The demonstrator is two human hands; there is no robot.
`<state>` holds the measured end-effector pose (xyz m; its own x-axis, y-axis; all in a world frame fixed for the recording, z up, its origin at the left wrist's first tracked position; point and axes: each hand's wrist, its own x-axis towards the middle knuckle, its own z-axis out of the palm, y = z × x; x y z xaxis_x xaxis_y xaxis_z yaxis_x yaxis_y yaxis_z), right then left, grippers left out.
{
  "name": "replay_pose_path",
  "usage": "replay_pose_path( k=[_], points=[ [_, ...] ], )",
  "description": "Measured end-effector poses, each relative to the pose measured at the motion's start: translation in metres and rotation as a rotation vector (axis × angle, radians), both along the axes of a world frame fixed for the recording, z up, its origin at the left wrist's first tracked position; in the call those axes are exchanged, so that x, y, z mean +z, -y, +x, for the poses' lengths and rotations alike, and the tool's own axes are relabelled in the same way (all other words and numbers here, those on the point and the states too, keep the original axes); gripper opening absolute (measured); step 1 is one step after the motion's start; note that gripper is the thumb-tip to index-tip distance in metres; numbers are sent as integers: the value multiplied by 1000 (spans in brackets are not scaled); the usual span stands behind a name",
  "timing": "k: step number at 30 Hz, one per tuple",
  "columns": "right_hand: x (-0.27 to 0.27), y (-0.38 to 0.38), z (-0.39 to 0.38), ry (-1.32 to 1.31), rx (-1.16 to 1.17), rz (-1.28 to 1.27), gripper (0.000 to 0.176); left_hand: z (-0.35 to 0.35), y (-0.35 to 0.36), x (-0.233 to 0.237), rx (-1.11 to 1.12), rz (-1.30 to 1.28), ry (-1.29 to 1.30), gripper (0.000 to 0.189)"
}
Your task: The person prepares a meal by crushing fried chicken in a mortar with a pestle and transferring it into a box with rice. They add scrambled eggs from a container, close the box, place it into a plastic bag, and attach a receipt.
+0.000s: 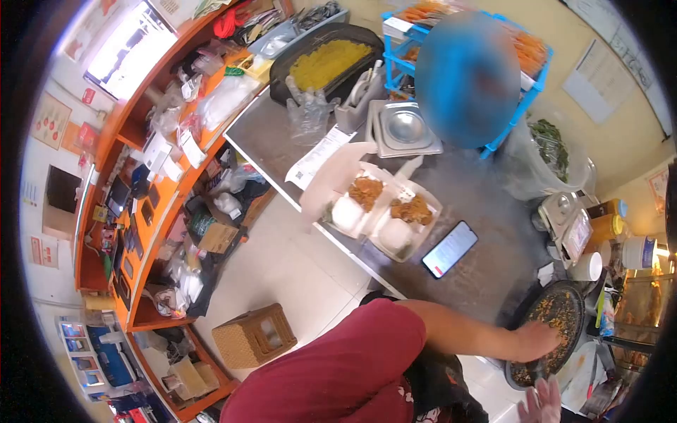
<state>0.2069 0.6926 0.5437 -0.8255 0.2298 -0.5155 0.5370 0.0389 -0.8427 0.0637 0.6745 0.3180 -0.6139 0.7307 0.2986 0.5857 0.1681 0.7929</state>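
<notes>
My left hand point(537, 341), on the end of a maroon-sleeved arm, is over a round black pan point(520, 375) of crumbly orange-brown food. Its fingers are curled down; what they hold, if anything, is hard to make out. Below it, at the bottom edge, is my right hand point(541, 403), its fingers stretched out beside the pan's rim and seemingly in a clear glove. Two open takeaway boxes on the counter each hold a white rice mound point(396, 234) and brown saucy food point(412, 209). A phone point(450, 249) with its screen lit lies right of them.
On the counter point(486, 211) are a receipt point(321, 156), a clear plastic glove point(308, 116), a metal container point(407, 127) and a black tray of yellow food point(326, 62). A blue rack point(395, 63) stands behind. Orange shelves point(159, 233) line the left, with a wicker basket point(254, 335) on the floor.
</notes>
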Motion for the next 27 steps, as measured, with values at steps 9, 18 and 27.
replay_pose_path(
  k=[9,18,27],
  points=[
    [-122,-219,2,-110,-214,-152,62,41,-74,51,-442,139,396,26],
    [-129,-337,8,-354,-414,-228,57,-15,-221,-45,315,-19,527,19],
    [-109,-196,-130,-667,-100,433,23,-94,-124,-45,-206,76,1010,62]
  ],
)
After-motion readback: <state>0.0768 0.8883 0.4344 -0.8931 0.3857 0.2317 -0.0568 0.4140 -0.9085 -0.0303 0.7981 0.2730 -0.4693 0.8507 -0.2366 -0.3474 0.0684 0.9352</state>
